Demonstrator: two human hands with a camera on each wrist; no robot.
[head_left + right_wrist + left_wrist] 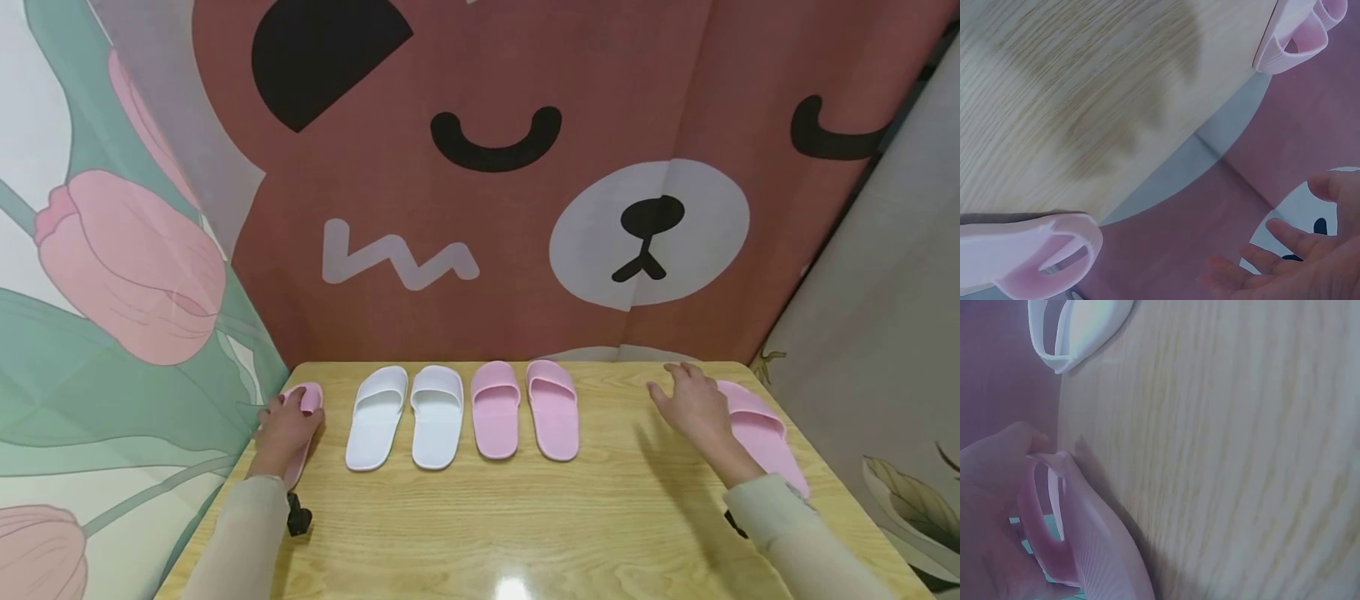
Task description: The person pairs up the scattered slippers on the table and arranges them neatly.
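At the table's left edge my left hand (287, 427) grips a pink slipper (1110, 550) near its toe and strap. In the left wrist view the thumb lies at the toe edge, with the fingers on the far side of the strap; the slipper looks tilted. My right hand (693, 407) hovers with spread, relaxed fingers over the right part of the table, holding nothing. Close beside it, partly behind the wrist, lies another pink slipper (765, 437). The right wrist view shows this hand (1304, 262) apart from that slipper (1010, 253).
Between the hands, two white slippers (377, 421) and two pink slippers (495, 421) stand in a row along the back of the wooden table (480, 517). A curtain with a bear print (510, 250) hangs behind the table, and printed cloths hang on both sides.
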